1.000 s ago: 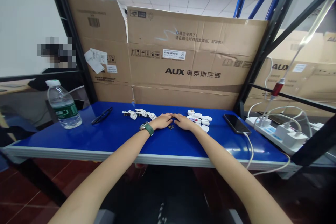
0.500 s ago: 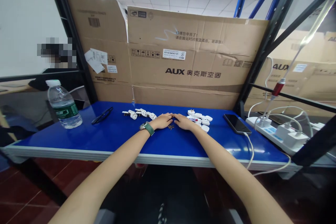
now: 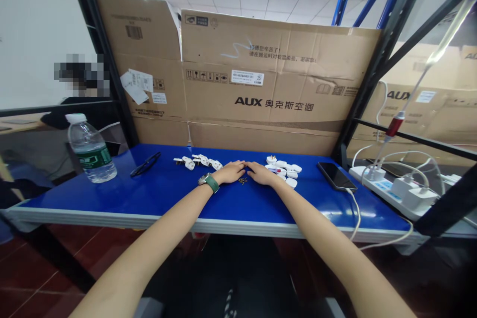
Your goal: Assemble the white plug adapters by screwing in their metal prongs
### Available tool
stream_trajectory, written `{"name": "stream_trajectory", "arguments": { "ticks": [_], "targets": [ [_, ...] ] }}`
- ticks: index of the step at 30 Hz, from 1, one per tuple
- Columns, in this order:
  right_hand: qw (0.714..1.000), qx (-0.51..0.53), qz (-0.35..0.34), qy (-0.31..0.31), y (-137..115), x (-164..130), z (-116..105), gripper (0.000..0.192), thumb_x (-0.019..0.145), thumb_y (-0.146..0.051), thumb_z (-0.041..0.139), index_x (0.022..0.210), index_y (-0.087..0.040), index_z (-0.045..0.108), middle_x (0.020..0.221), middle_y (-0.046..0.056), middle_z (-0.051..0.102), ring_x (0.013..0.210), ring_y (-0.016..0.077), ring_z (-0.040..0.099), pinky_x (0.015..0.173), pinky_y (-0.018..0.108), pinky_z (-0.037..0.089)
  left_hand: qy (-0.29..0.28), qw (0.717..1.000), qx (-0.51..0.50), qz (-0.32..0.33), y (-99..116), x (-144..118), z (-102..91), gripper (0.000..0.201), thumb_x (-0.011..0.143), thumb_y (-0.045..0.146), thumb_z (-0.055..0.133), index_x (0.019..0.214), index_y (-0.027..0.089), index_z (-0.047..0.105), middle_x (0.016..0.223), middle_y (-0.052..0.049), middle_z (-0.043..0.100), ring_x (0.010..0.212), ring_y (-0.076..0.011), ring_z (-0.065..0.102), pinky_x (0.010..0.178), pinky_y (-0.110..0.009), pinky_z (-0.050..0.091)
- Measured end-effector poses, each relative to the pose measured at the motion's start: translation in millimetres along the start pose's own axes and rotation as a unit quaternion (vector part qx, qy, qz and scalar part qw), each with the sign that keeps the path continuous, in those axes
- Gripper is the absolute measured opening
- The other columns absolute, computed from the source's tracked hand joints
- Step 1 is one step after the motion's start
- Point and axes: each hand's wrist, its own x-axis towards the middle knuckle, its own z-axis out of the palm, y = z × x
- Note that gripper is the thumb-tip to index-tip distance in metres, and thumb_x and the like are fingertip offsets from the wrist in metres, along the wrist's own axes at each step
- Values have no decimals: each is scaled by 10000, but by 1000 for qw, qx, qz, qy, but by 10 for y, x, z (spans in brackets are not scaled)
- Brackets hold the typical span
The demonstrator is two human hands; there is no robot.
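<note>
Left hand [image 3: 231, 172]: flat on the blue table [image 3: 156, 194], palm down, fingers stretched out, nothing gripped; green watch [image 3: 210, 182] on the wrist.
Right hand [image 3: 261, 174]: flat too, fingers open and holding nothing, fingertips meeting the left ones at mid-table.
Screws [image 3: 242, 179]: a small dark cluster lying on the table between the two hands, just beneath the fingertips. Too small to say whether either hand touches them.
Left plugs [image 3: 197, 161]: white plug parts scattered just beyond the left hand, apart from it.
Right plugs [image 3: 286, 168]: a tighter heap just beside the right hand, some with pins up.
Handling, screws: I'd call them light, hard and prone to roll; a pinch at the head with thumb and forefinger looks best.
Handling, plugs: light, stiff plastic shells, smooth; take them by the body sides, clear of the pins.
Bottle [image 3: 90, 149]: upright at the table's left, well apart.
Glasses [image 3: 145, 164]: folded, between bottle and plugs.
Phone [image 3: 336, 175]: face up on the right, cabled.
Power strip [image 3: 391, 190]: far right, chargers plugged in.
Cardboard [image 3: 261, 79]: standing behind the table as a back wall.
</note>
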Motion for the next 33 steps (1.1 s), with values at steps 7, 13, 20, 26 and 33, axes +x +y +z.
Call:
{"name": "stream_trajectory", "arguments": {
  "ticks": [7,13,20,26,33],
  "targets": [
    [1000,-5,2,-6,-24,-12,-13,550,991,-153,485,1540,-131,472,1523,194,543,1406,282,526,1168,445,409,7,1000,0,4,-4,6,11,531,1071,392,352,1550,185,452,1653,-144,376,1543,-283,348,1268,-474,257],
    [1000,-2,-2,2,-10,-8,2,546,985,-150,490,1531,-150,485,1507,186,560,1391,282,541,1158,451,421,5,1000,1,3,-8,7,16,536,1070,397,346,1546,175,454,1651,-149,378,1541,-286,350,1269,-479,250],
    [1000,-7,3,-6,-26,-12,-10,544,990,-156,489,1534,-129,479,1515,194,548,1403,289,527,1154,447,424,-4,1000,2,-2,14,-1,-5,546,1068,390,333,1549,157,446,1661,-161,355,1549,-303,331,1270,-486,243],
    [1000,-8,-1,-15,-32,-15,-25,552,997,-162,480,1547,-121,456,1523,197,536,1416,291,512,1163,448,415,-5,1000,2,-6,16,-4,-10,553,1070,407,325,1558,169,429,1667,-150,351,1553,-283,326,1274,-455,234],
    [1000,-13,-6,-6,11,2,17,548,999,-163,479,1546,-144,460,1535,190,533,1420,289,513,1166,462,411,2,1000,1,-4,48,-17,-30,535,1066,386,344,1534,159,467,1650,-157,381,1538,-299,354,1266,-472,255]
  ]
}}
